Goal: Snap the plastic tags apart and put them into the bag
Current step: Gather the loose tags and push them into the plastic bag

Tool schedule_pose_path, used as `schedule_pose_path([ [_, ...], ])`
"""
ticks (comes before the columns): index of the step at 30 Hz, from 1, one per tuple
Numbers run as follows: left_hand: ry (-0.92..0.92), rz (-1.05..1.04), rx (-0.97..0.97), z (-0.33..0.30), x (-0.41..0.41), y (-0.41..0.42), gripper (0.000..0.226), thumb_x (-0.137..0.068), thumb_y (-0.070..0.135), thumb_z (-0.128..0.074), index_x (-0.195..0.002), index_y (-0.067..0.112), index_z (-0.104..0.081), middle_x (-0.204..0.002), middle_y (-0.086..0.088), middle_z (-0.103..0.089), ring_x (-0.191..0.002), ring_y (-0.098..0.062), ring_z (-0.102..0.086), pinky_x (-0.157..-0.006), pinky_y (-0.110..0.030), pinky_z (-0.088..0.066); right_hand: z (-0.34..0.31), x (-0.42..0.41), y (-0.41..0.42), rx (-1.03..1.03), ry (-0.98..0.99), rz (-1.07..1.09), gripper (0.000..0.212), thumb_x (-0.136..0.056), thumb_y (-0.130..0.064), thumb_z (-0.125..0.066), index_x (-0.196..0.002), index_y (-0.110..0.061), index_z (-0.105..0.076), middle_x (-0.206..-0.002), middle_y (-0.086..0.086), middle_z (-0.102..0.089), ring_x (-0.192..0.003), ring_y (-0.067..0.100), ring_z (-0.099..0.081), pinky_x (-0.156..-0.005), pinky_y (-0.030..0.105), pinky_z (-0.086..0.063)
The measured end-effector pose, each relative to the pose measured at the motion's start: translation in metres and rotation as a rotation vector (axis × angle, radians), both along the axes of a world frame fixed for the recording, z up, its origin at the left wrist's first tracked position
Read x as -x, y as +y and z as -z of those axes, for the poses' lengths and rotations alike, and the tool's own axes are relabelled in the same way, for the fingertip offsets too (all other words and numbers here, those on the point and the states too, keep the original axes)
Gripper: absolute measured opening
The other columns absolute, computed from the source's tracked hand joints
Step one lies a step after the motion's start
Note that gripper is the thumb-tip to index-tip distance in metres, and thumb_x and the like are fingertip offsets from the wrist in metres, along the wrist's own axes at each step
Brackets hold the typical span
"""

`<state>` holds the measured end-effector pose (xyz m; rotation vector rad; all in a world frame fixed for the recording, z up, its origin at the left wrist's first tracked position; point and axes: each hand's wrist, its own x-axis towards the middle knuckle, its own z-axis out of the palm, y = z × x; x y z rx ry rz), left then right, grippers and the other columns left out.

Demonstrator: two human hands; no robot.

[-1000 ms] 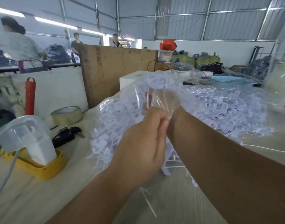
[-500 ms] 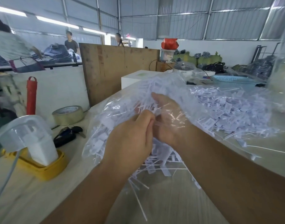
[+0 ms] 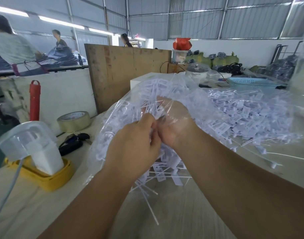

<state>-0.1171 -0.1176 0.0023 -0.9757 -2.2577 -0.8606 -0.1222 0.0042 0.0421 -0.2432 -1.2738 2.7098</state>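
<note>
Tags [image 3: 172, 171] pinched in left hand [image 3: 135, 144] grip; bag [image 3: 173, 107] film veils right hand [image 3: 173, 125], tape roll [image 3: 73, 120] nearby

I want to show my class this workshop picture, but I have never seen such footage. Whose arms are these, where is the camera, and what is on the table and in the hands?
The camera sits on a worker's head, looking down at their own arms. The left hand pinches the edge of a clear plastic bag full of white plastic tags. The right hand reaches inside it. On the table lie a tape roll, keys and a yellow holder.
</note>
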Motion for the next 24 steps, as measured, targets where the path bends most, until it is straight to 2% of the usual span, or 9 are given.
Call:
schedule_pose_path([
  [2,-0.006,-0.050,0.020,-0.001,0.005,0.000,0.009,-0.090,0.023,-0.056,-0.099,0.021,-0.054,-0.059,0.009,-0.050,-0.055,-0.012,-0.052,-0.049,-0.030,-0.041,0.006,-0.003,0.001,-0.011,0.047,-0.048,0.036,-0.093,-0.015,-0.041,-0.061,-0.007,-0.054,-0.053,0.008,-0.055,-0.047,0.019,-0.057,-0.049,0.021,-0.048],
  [4,0.004,-0.091,-0.004,-0.002,0.010,0.000,0.011,-0.091,0.023,-0.054,-0.101,0.019,-0.054,-0.063,0.008,-0.051,-0.058,-0.015,-0.050,-0.052,-0.030,-0.037,0.015,-0.007,0.004,-0.004,0.107,-0.130,0.033,-0.089,-0.012,-0.042,-0.060,-0.007,-0.056,-0.063,0.010,-0.053,-0.057,0.022,-0.055,-0.059,0.029,-0.047],
  [6,0.005,-0.117,-0.009,0.000,0.013,0.002,0.011,-0.093,0.023,-0.054,-0.103,0.017,-0.053,-0.066,0.006,-0.049,-0.061,-0.018,-0.048,-0.055,-0.031,-0.035,0.023,-0.013,0.006,-0.022,0.140,-0.218,0.021,-0.088,-0.019,-0.049,-0.077,-0.005,-0.059,-0.078,0.012,-0.058,-0.070,0.023,-0.058,-0.071,0.031,-0.046],
  [8,-0.002,-0.136,0.026,0.002,0.016,0.003,0.012,-0.095,0.024,-0.053,-0.105,0.017,-0.051,-0.069,0.004,-0.049,-0.063,-0.020,-0.049,-0.055,-0.032,-0.035,0.027,-0.019,0.008,-0.045,0.140,-0.273,0.030,-0.086,-0.033,-0.054,-0.096,-0.004,-0.057,-0.092,0.013,-0.060,-0.081,0.022,-0.061,-0.078,0.030,-0.049],
  [11,0.009,-0.171,0.061,0.003,0.017,0.004,0.007,-0.097,0.021,-0.051,-0.102,0.017,-0.048,-0.069,0.002,-0.049,-0.061,-0.020,-0.049,-0.049,-0.031,-0.030,0.033,-0.025,0.012,-0.025,0.170,-0.274,0.031,-0.087,-0.034,-0.054,-0.104,-0.008,-0.051,-0.096,0.011,-0.054,-0.084,0.021,-0.056,-0.081,0.030,-0.046],
  [15,-0.012,-0.176,0.055,0.009,0.016,0.007,0.006,-0.098,0.023,-0.048,-0.096,0.019,-0.044,-0.076,-0.001,-0.057,-0.061,-0.018,-0.054,-0.047,-0.030,-0.035,0.040,-0.036,0.012,0.029,0.245,-0.252,0.009,-0.084,-0.017,-0.055,-0.086,-0.009,-0.055,-0.081,0.008,-0.062,-0.076,0.019,-0.062,-0.076,0.028,-0.048],
  [18,-0.137,-0.042,-0.005,0.014,0.017,0.008,0.017,-0.095,0.039,-0.050,-0.103,0.026,-0.044,-0.079,0.009,-0.053,-0.066,-0.009,-0.054,-0.051,-0.028,-0.037,0.040,-0.039,0.010,-0.049,0.258,-0.152,0.012,-0.082,-0.007,-0.055,-0.091,0.000,-0.058,-0.085,0.016,-0.066,-0.079,0.024,-0.068,-0.076,0.031,-0.055],
  [21,-0.204,-0.004,-0.006,0.014,0.018,0.008,0.026,-0.090,0.041,-0.058,-0.110,0.030,-0.045,-0.084,0.012,-0.049,-0.070,-0.007,-0.053,-0.054,-0.028,-0.041,0.038,-0.036,0.006,-0.123,0.228,-0.027,0.015,-0.095,-0.003,-0.049,-0.100,0.005,-0.060,-0.087,0.017,-0.066,-0.077,0.023,-0.068,-0.068,0.029,-0.057],
  [24,-0.187,-0.057,0.000,0.011,0.020,0.008,0.023,-0.090,0.028,-0.059,-0.106,0.027,-0.042,-0.086,0.007,-0.053,-0.070,-0.012,-0.055,-0.057,-0.034,-0.047,0.040,-0.033,0.002,-0.219,0.179,0.080,0.015,-0.096,-0.003,-0.051,-0.110,-0.001,-0.057,-0.093,0.017,-0.063,-0.086,0.025,-0.061,-0.083,0.034,-0.050],
])
